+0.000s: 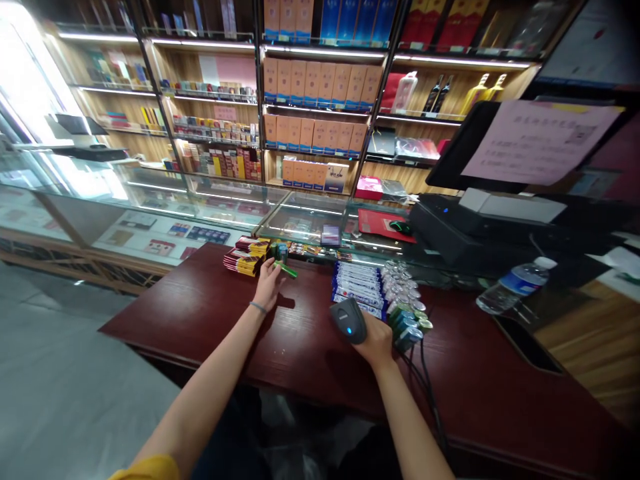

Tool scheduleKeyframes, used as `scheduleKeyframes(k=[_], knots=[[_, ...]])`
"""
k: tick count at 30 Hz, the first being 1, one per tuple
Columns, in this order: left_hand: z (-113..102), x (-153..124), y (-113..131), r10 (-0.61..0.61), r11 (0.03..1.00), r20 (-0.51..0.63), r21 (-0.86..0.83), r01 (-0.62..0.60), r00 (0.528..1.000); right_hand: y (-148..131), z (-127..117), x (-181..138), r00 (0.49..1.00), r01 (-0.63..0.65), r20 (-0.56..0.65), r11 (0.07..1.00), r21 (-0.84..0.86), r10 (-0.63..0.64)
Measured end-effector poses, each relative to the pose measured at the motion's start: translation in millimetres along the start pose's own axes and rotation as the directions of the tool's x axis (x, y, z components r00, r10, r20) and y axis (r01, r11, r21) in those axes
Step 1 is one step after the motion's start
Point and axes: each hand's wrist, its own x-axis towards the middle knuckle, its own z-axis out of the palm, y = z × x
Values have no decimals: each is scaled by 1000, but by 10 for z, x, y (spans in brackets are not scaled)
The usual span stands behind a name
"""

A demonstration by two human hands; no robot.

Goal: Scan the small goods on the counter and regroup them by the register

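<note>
Your left hand point(269, 283) is stretched out ahead of you over the dark red counter point(200, 320), with a thin band point(258, 307) on its wrist. Just beyond and to the left of its fingers sits a stack of red and yellow packs point(245, 257). The fingertips meet a slim green pack point(287, 269), which lies tilted on the counter at the right of that hand. The fingers are stretched out loosely, but I cannot tell whether they pinch the pack or only touch it. Just past the green pack, against the edge of the glass case point(300, 220), stand a few small dark green items point(280, 251), too small to make out.

Between your two hands the wood is bare. Your right hand point(379, 340) is closer to you and is closed around the handle of a dark barcode scanner point(349, 321), its head turned to the left and a blue light showing on it. Its cable point(425, 380) runs back along your right forearm. Just beyond this hand lies a row of blue and white packs point(357, 287), with silvery packs point(400, 280) beside them and green packs point(406, 327) touching the hand's right side.

Well to the right of your right hand a water bottle point(515, 285) lies on its side. Behind it stands a black till point(480, 227).
</note>
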Motion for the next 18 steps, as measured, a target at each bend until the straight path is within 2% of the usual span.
scheduleKeyframes(k=[2,5,9,13,18], knots=[[44,-90,-27,-120,986,110,-102,132,987,-25,-25,8,1000,-5,18,1000,8,5],[70,-173,-89,-218,954,227,-155,256,949,-46,-47,13,999,-17,35,1000,10,17],[71,-191,-176,-292,905,254,-238,352,922,-52,-42,11,999,-3,36,1000,3,3],[85,-202,-207,-318,877,208,-306,370,925,-62,-38,22,999,8,36,1000,-5,-8],[119,-243,-180,-263,903,217,-288,319,940,-69,-50,40,1000,22,21,1000,-11,-22]])
